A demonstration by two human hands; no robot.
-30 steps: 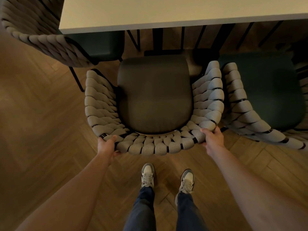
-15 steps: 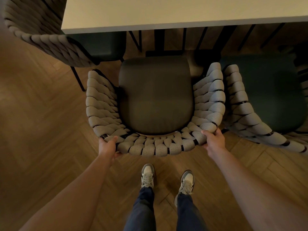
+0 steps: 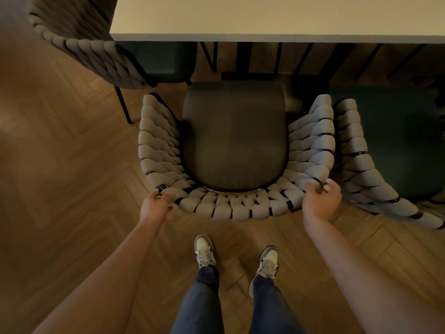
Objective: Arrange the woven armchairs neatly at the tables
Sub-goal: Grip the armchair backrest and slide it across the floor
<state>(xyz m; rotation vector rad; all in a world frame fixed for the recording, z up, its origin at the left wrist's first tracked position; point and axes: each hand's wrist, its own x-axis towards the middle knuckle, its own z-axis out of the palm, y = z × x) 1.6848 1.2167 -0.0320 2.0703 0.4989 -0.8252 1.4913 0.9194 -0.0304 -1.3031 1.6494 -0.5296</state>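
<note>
A woven armchair (image 3: 236, 209) with a grey rope back and a dark seat cushion (image 3: 234, 136) stands in front of me, facing the pale table (image 3: 265, 18). The front of its seat sits just short of the table edge. My left hand (image 3: 155, 206) grips the back rim at its left rear corner. At the right rear corner my right hand (image 3: 321, 201) holds the rim, thumb on the inside and fingers curled over the outside.
A second woven armchair (image 3: 375, 179) with a green seat stands close against the right side. A third (image 3: 101, 56) is at the table's left corner, its seat partly under the top. Dark table legs (image 3: 243, 59) show below. Wooden herringbone floor (image 3: 60, 165) lies open to my left.
The view has shifted, so the chair and table sit further right in frame. Both hands stay on the chair's back rim; my right hand's fingers have lifted slightly.
</note>
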